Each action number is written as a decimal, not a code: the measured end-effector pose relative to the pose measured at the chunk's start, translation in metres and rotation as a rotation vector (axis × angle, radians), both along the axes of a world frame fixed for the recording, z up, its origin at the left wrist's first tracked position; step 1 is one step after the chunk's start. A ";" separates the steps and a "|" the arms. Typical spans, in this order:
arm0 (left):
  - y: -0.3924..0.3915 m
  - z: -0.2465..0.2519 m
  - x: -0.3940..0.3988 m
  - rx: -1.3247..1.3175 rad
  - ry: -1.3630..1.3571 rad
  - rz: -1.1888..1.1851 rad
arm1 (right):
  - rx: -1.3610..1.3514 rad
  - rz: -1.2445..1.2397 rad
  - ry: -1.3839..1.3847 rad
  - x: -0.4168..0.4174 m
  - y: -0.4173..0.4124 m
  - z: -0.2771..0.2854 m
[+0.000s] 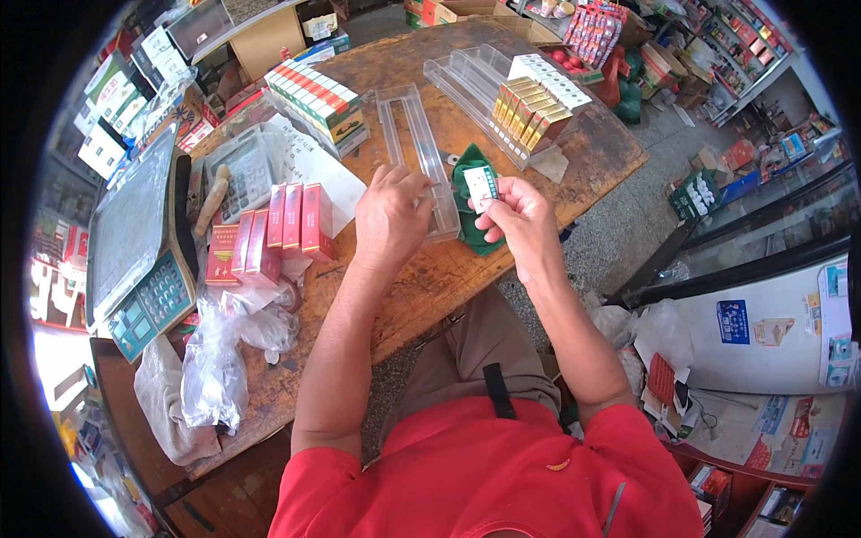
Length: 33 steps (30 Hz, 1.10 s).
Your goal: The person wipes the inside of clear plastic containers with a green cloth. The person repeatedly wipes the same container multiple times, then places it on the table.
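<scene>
My right hand (pixel 521 215) pinches a small white and green pack (pixel 479 188) between thumb and fingers. Below it, a crumpled green cloth or bag (pixel 473 158) lies on the worn wooden table (pixel 397 302). My left hand (pixel 393 212) is over the left side of a clear plastic tray (pixel 444 218), fingers curled; whether they grip its edge is unclear. Several red cigarette packs (pixel 316 218) stand left of that hand. Beyond, a wider clear tray (pixel 464 101) bears a row of gold packs (pixel 528 114) and white packs (pixel 551 81).
At left are a weighing scale (pixel 131 222), a plastic-covered calculator (pixel 239 175), a handwritten paper (pixel 316 168) and plastic bags (pixel 218 363). Green, white and orange boxes (pixel 316 101) are stacked at the back. The table's right edge drops to a grey floor (pixel 605 202).
</scene>
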<state>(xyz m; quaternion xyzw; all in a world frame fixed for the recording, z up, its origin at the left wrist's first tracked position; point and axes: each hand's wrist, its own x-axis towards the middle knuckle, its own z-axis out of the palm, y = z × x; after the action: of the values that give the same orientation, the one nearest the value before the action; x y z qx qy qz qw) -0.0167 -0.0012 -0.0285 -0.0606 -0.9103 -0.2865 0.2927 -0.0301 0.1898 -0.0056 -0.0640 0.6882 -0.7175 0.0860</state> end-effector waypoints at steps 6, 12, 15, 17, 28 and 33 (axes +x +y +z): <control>-0.001 -0.002 -0.001 0.011 -0.047 -0.005 | -0.288 -0.046 -0.103 -0.010 0.005 -0.018; -0.001 0.000 0.000 0.003 -0.048 -0.001 | -0.316 -0.013 -0.164 -0.011 0.008 -0.017; 0.000 0.001 0.000 0.006 -0.052 0.002 | -0.284 -0.040 -0.169 -0.006 0.006 -0.010; -0.001 -0.001 0.000 0.002 -0.040 0.002 | -0.255 -0.070 -0.153 -0.006 0.007 -0.011; -0.001 -0.001 0.000 0.006 -0.044 -0.005 | -0.316 -0.106 -0.147 -0.005 0.007 -0.012; -0.001 0.000 0.000 0.011 -0.041 -0.014 | -0.353 -0.114 -0.108 -0.004 0.007 -0.016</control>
<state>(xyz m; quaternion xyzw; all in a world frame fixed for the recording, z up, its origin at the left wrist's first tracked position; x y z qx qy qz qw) -0.0163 -0.0019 -0.0284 -0.0593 -0.9141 -0.2945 0.2723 -0.0339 0.1965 -0.0214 -0.0004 0.5484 -0.8333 0.0696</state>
